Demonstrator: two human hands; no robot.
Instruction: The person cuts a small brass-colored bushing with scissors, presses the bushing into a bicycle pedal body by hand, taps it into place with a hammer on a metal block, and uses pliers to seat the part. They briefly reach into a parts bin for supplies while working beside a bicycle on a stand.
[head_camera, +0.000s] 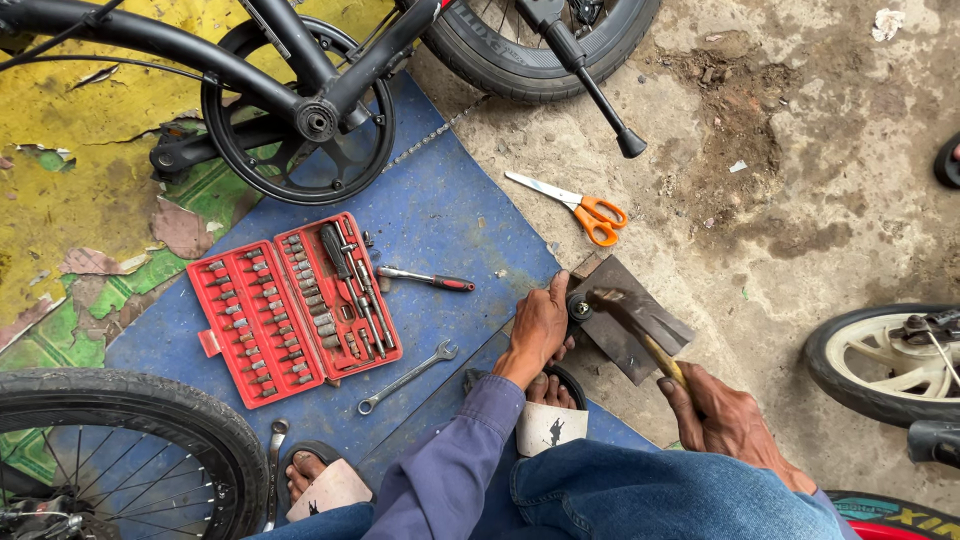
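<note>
Head view. The person crouches on the floor at the right edge of a blue mat (440, 215). The left hand (540, 325) lies palm down, fingers curled over a small round black part (579, 309) and pressing it against the near left corner of a dark metal plate (640, 322); the plate rests on the concrete floor (800, 200), just off the mat's right edge. The right hand (722, 420) is wrapped tight around the wooden handle of a hammer (640, 328), whose head hangs blurred above the plate, close to the round part.

On the mat, an open red socket set case (292, 308) lies left of the left hand, a ratchet driver with a red grip (425, 279) beside it and a combination wrench (408, 377) nearer the person. Orange-handled scissors (575, 207) lie on the concrete beyond the plate. A black bicycle's chainring (297, 112) stands over the mat's far edge.
</note>
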